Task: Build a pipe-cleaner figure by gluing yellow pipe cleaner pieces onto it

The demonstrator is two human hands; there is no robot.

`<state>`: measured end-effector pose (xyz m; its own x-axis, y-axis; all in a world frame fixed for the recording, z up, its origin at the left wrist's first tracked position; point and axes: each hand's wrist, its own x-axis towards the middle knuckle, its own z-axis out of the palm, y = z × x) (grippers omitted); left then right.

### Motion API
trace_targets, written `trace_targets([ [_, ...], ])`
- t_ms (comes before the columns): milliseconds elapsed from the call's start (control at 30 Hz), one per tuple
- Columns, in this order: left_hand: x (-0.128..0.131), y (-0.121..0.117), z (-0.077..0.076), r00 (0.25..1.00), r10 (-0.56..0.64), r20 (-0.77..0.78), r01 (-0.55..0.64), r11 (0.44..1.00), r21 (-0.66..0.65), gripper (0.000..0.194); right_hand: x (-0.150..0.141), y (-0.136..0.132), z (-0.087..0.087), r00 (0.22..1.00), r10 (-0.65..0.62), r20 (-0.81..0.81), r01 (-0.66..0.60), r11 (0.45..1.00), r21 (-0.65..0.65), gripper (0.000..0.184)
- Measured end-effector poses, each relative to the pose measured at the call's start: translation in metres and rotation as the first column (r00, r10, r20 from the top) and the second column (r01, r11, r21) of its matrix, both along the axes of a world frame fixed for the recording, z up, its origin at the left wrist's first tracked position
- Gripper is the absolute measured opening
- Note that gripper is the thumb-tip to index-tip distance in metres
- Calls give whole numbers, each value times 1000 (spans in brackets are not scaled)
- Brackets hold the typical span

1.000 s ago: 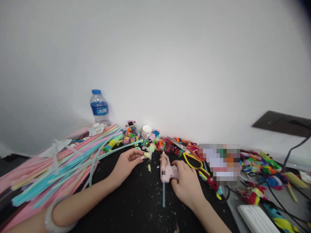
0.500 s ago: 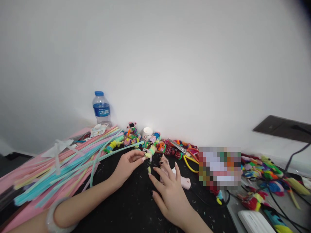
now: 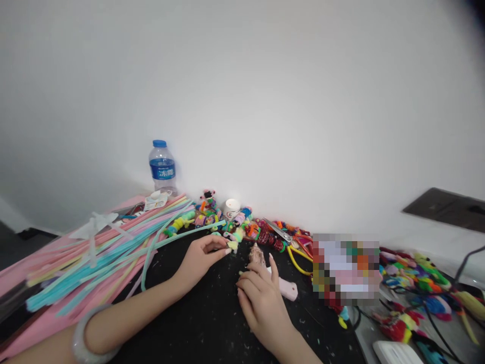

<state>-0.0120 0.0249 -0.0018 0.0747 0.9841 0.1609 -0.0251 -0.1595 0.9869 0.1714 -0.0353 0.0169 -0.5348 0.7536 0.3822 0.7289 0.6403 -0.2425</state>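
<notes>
My left hand (image 3: 206, 255) pinches a small pale yellow-green fuzzy piece (image 3: 232, 246) between thumb and fingers, beside a chenille figure at the back of the black work surface (image 3: 189, 313). Lower and to the right, my right hand (image 3: 261, 298) has its fingers drawn together over a short yellow-green chenille bit; only a tiny end (image 3: 241, 273) shows at the fingertips. Partly hidden behind that hand lies a pink tool that looks like a hot glue gun (image 3: 288, 289), its nozzle end (image 3: 257, 254) coated in brownish residue.
Pastel chenille stems (image 3: 113, 247) are heaped on the left, below a water bottle (image 3: 162, 169). Scissors (image 3: 282, 233) with yellow and red handles lie at the back near a white paper cup (image 3: 232, 208). Colourful chenille figures (image 3: 413, 270), cables and a white box (image 3: 396, 352) occupy the right.
My right hand's fingers have come together around the short yellow-green bit, which stood in plain sight before. My left hand keeps its pinch, almost unmoved. The view has shifted slightly.
</notes>
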Motion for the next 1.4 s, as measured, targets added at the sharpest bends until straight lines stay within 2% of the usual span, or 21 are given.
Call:
trace_targets([
  [100,0,0,1,1000,11,-7,-11,1000,1,13,1,2,-4,998,-56,-13,56,998,2,20],
  [233,0,0,-1,1000,16,-17,-16,1000,5,13,2,6,-12,994,-113,4,113,994,-3,36],
  [433,0,0,-1,1000,5,-23,-4,1000,16,11,5,2,-14,998,-21,-56,21,1000,-6,35],
  [633,0,-2,0,999,-29,-21,29,1000,7,12,8,-2,-15,995,-47,-83,50,998,31,34],
  [800,1,-4,-2,998,-58,5,58,998,12,14,5,0,-18,997,-3,-80,14,991,136,29],
  [933,1,-8,-2,993,-118,26,118,993,21,16,10,-1,-19,982,80,-174,-51,985,162,31],
  [1167,3,-14,0,980,-197,-13,196,980,-26,17,22,-3,-25,923,26,-383,30,990,140,27],
  [1400,7,-19,0,951,-308,9,308,950,-57,17,17,-4,-20,881,10,-473,30,997,77,26],
])
